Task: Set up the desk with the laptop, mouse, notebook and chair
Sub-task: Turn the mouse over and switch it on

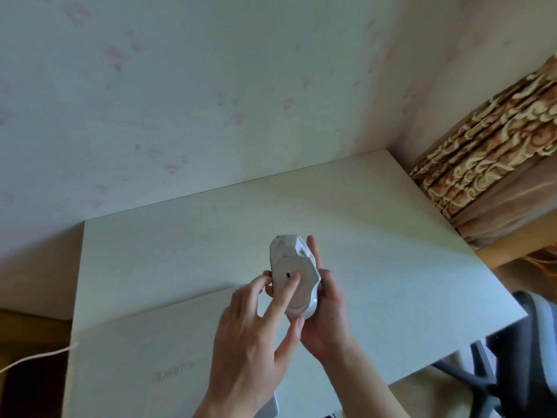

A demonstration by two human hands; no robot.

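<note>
A white computer mouse (pixel 287 251) is held upside down above the white desk (pixel 391 236), its flat underside facing me. My right hand (pixel 330 315) grips it from the right and from behind. My left hand (pixel 250 333) has its fingers spread, and the index fingertip presses on the mouse's underside beside the sensor hole. A closed white laptop (pixel 144 357) with a faint logo on its lid lies on the near left part of the desk, under my left forearm. A grey office chair (pixel 527 342) stands at the desk's right front corner.
A white cable (pixel 36 357) runs off the laptop's left side over the desk edge. The desk backs onto a wall with pale floral wallpaper (pixel 180 101). A patterned brown curtain (pixel 497 152) hangs at the right.
</note>
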